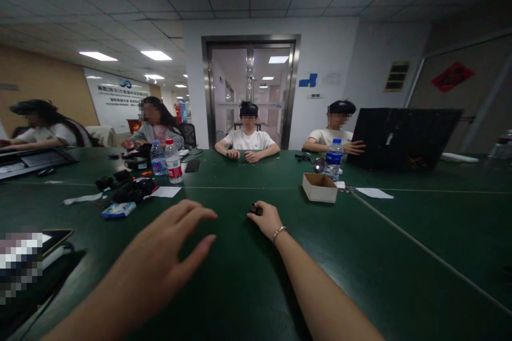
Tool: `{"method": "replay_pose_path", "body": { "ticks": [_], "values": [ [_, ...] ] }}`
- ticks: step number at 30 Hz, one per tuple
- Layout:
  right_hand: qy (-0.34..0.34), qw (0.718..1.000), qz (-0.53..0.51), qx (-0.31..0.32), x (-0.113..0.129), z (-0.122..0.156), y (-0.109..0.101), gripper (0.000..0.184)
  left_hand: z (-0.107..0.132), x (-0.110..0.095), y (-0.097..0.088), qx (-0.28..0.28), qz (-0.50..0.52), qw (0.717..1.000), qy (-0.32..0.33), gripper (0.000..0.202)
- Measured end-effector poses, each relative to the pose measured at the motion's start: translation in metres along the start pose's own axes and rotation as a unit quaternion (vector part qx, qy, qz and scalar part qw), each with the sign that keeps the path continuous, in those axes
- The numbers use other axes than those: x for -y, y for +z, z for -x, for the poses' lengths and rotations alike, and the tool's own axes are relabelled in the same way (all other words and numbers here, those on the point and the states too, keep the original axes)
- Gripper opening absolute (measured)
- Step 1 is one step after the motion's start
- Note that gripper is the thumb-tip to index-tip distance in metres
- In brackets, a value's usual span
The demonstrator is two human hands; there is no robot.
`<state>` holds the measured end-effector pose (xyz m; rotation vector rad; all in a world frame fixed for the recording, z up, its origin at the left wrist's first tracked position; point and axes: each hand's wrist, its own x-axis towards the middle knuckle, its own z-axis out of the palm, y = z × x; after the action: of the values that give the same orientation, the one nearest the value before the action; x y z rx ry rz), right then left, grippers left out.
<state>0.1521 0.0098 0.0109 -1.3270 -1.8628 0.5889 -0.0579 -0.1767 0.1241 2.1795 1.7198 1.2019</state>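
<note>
Over the green table [228, 272], my right hand [269, 219] grips a small black cylindrical piece [253, 208] between thumb and fingers. Its upper end looks round, with a shiny rim; the rest is hidden by the fingers, and its exact kind is unclear. A metal bracelet [279, 232] circles the right wrist. To the left, my left hand [176, 242] hovers nearer the camera with thumb and fingers apart, holding nothing. A gap separates it from the black piece.
An open cardboard box [320, 192] stands right of my right hand, before a water bottle [333, 160]. Two bottles, one with a red label [173, 162], and black gear [136, 189] lie left. A large black case [404, 138] stands right. Several people sit across the table.
</note>
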Motion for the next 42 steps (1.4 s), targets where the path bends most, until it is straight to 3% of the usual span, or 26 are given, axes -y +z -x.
{"method": "replay_pose_path", "body": {
  "ticks": [1, 3, 6, 9, 12, 17, 24, 30, 35, 42],
  "values": [
    [-0.008, 1.000, -0.001, -0.005, -0.001, -0.001, 0.000, 0.016, -0.018, -0.004, 0.015, 0.051, -0.011, 0.998, 0.038, 0.039],
    [-0.024, 1.000, -0.006, -0.015, -0.005, -0.003, -0.001, 0.015, -0.056, -0.003, 0.056, 0.103, 0.007, 0.992, 0.076, 0.047],
    [-0.036, 0.999, 0.011, -0.015, -0.008, -0.007, -0.002, 0.015, -0.101, 0.019, 0.124, 0.122, 0.134, 0.983, 0.020, 0.050],
    [-0.046, 0.997, 0.065, -0.004, -0.009, -0.010, -0.003, 0.015, -0.117, 0.049, 0.173, 0.131, 0.304, 0.939, -0.091, 0.038],
    [-0.054, 0.994, 0.092, -0.005, -0.010, -0.012, -0.001, 0.019, -0.113, 0.071, 0.195, 0.116, 0.388, 0.905, -0.128, 0.019],
    [-0.036, 0.998, 0.045, -0.017, -0.012, -0.014, 0.004, 0.025, -0.106, 0.088, 0.198, 0.063, 0.366, 0.916, -0.152, 0.019],
    [-0.011, 0.993, -0.118, 0.020, -0.016, -0.015, 0.014, 0.022, -0.110, 0.093, 0.193, 0.052, 0.283, 0.941, -0.175, 0.029],
    [-0.029, 0.990, -0.137, 0.024, -0.019, -0.017, 0.016, 0.027, -0.108, 0.084, 0.185, 0.042, 0.208, 0.957, -0.200, 0.042],
    [-0.066, 0.993, -0.096, -0.009, -0.018, -0.016, 0.012, 0.028, -0.108, 0.084, 0.186, 0.036, 0.202, 0.954, -0.221, 0.043],
    [-0.054, 0.993, -0.101, -0.004, -0.013, -0.014, 0.009, 0.029, -0.108, 0.084, 0.185, 0.043, 0.201, 0.953, -0.221, 0.044]
  ]
}}
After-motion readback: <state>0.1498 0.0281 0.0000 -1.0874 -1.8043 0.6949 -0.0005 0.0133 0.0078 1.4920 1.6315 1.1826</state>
